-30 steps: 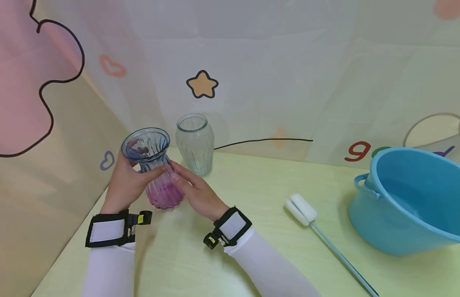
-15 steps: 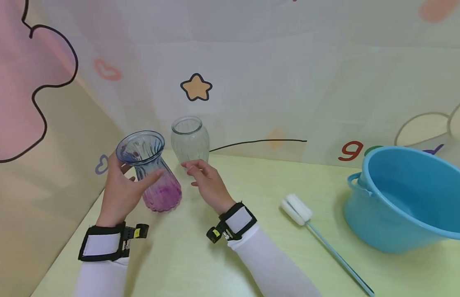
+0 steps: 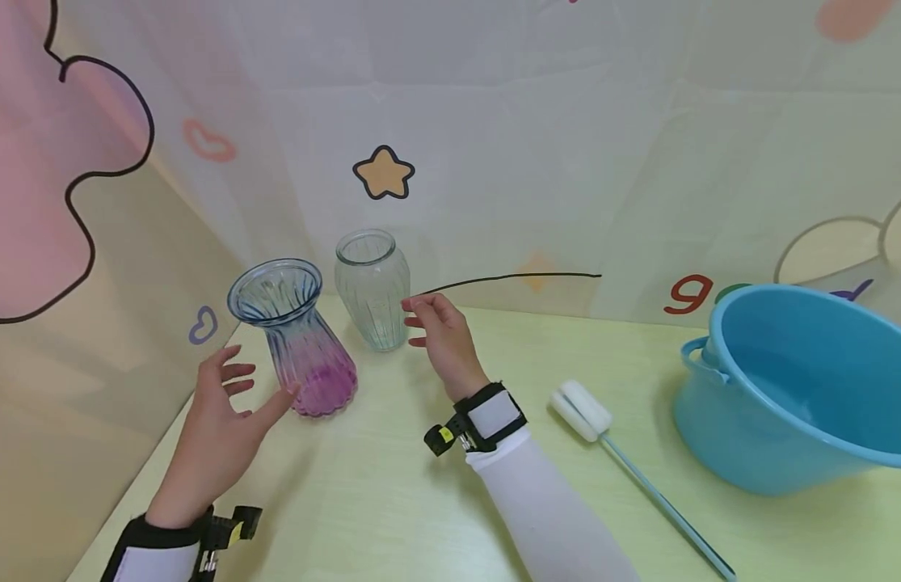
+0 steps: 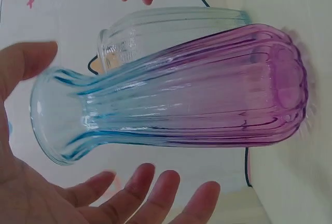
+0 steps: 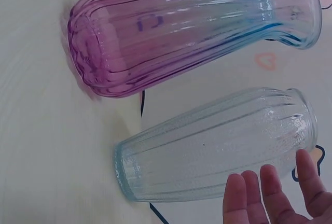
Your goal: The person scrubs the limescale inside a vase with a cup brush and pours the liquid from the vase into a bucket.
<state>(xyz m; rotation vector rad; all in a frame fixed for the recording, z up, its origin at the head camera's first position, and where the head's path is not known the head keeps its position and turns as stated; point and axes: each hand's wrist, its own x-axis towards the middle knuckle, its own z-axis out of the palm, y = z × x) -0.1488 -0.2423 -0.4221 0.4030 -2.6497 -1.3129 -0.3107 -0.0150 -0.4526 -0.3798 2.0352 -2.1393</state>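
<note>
Two glass vases on a pale green desk (image 3: 421,501), standing upright and close together, near the back corner by the wall sheet with its star and heart drawings. Purple-and-blue vase (image 3: 293,335) in front: ribbed glass, wide flared mouth, narrow neck, purple at the bottom fading to blue on top. Clear ribbed vase (image 3: 372,287) just behind it, round-shouldered, with a small mouth. Left hand (image 3: 217,420) beside the purple one, fingers (image 4: 161,193) spread open, holding nothing, thumb tip very near the base, maybe to keep it from tipping. Right hand (image 3: 443,339) right next to the clear vase, fingers (image 5: 270,193) loose and open, not gripping. Off to the right, a white sponge brush (image 3: 587,411) with a thin blue handle, lying flat. Farther right, a smooth blue plastic basin (image 3: 792,388).
</note>
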